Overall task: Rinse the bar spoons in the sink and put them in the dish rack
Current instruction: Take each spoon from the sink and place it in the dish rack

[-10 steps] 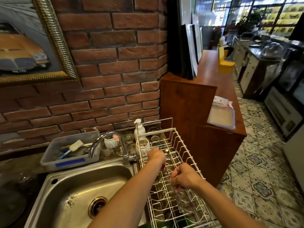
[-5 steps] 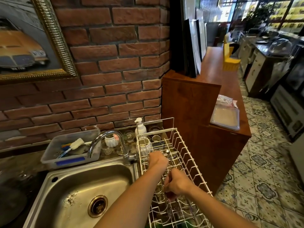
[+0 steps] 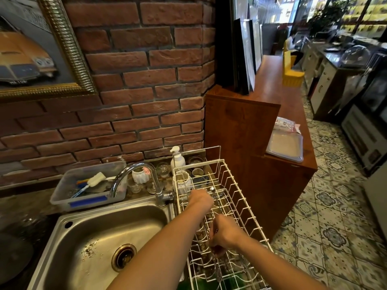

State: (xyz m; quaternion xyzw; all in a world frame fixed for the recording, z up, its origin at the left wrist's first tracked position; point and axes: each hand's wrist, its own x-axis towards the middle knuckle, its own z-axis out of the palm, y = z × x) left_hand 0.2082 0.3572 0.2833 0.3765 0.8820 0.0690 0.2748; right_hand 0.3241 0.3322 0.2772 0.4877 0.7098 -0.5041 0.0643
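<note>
Two hands over wire dish rack (image 3: 236, 197) | left hand (image 3: 200, 199): grip contents hidden | right hand (image 3: 225, 234): fingers curled, contents unclear | sink (image 3: 100, 231) left of both

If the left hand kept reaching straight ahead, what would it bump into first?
Probably the white cup at the far end of the dish rack, just beyond the left hand; depth is hard to judge from the head view.

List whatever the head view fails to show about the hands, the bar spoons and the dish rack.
- Left hand: seen from the back; its fingers and any spoon in them are hidden.
- Right hand: fingers curled down into the dish rack; what they hold is blurred.
- Bar spoons: shafts lost among the wires; count unclear.
- The rack's near end: cut off by the bottom edge.
</note>
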